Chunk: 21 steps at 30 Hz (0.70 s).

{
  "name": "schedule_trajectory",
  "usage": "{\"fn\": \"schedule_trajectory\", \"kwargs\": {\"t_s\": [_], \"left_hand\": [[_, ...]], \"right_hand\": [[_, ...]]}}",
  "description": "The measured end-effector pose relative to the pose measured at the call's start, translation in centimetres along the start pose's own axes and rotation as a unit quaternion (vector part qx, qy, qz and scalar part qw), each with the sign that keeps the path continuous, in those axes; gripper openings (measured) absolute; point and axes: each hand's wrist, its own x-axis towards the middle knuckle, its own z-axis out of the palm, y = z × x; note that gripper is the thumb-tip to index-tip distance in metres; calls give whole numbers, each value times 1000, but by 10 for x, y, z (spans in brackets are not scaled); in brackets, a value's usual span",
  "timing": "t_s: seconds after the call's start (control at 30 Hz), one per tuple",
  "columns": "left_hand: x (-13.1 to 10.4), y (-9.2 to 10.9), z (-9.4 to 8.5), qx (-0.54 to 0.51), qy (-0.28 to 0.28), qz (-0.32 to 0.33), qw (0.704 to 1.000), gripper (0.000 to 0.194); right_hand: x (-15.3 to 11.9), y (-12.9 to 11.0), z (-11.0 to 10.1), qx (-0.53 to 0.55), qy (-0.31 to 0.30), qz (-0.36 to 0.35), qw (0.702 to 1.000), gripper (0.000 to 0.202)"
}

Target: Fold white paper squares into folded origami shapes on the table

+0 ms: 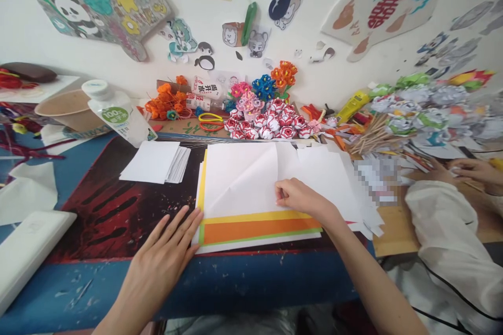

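A white sheet of paper [239, 183] with a diagonal crease lies on top of a stack. Beneath it, edges of yellow paper [236, 218], orange paper [255, 230] and green paper stick out toward me. My left hand [168, 246] lies flat with fingers spread, its fingertips at the stack's left edge. At the sheet's right side, my right hand [301, 199] is closed, fingers curled in against the paper; the fingertips are partly hidden. More white sheets [326, 178] lie beyond my right hand. A pile of small cut white papers [155, 162] sits left of the stack.
Paper flowers [275, 120] and orange pipe-cleaner flowers [168, 99] line the wall. At left stand a white bottle [116, 112], a paper bowl [65, 107] and a white box [31, 251]. A co-worker's sleeve [444, 235] and hands are at right, near sticks with paper flowers [416, 99].
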Motion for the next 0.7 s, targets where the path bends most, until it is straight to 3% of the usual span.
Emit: {"fn": "schedule_trajectory", "kwargs": {"t_s": [0.13, 0.23, 0.37, 0.43, 0.5, 0.6, 0.7], "left_hand": [[-9, -8, -5, 5, 6, -34, 999, 57], [-10, -6, -14, 7, 43, -67, 997, 57], [2, 15, -25, -20, 156, -129, 979, 58], [17, 33, -26, -57, 187, -102, 975, 55], [38, 55, -21, -85, 169, -46, 981, 50], [72, 85, -8, -99, 96, 32, 990, 45], [97, 100, 6, -113, 45, 75, 990, 42]], "right_hand": [[1, 1, 0, -4, -5, -3, 1000, 6], [2, 3, 0, -8, -7, -7, 1000, 5], [3, 4, 1, -10, -3, -9, 1000, 5], [3, 4, 1, -12, 0, -16, 1000, 6], [3, 4, 0, -10, 3, -25, 1000, 8], [5, 3, -2, -7, 4, -25, 1000, 11], [6, 3, -3, -12, 8, -25, 1000, 12]]}}
